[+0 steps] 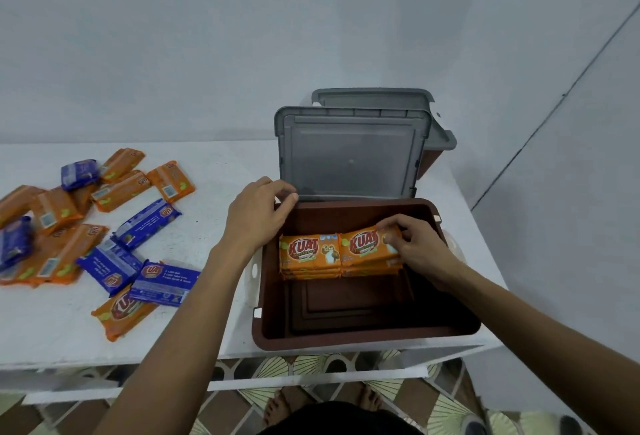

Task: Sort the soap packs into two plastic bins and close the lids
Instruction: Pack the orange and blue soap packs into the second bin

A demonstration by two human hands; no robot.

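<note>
Head | left hand (pixel 258 216) apparently gripping bin rim (pixel 363 341) | right hand (pixel 420 249) pinching orange pack (pixel 365 244)

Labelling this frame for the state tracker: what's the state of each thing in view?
near bin: open, part filled.
near lid: raised upright.
far bin: open, contents hidden.
orange packs in bin: two stacks at far wall.
loose packs: orange and blue, unsorted on table.
left hand: grips near bin's far-left corner.
right hand: pinches top right pack.

The bin (pixel 367 341) is smooth, matt brown plastic; its lid (pixel 353 154) is grey plastic with a slight sheen. Glossy film wraps the packs (pixel 308 254) inside the bin. The bench (pixel 207 171) under it looks rough, speckled.
</note>
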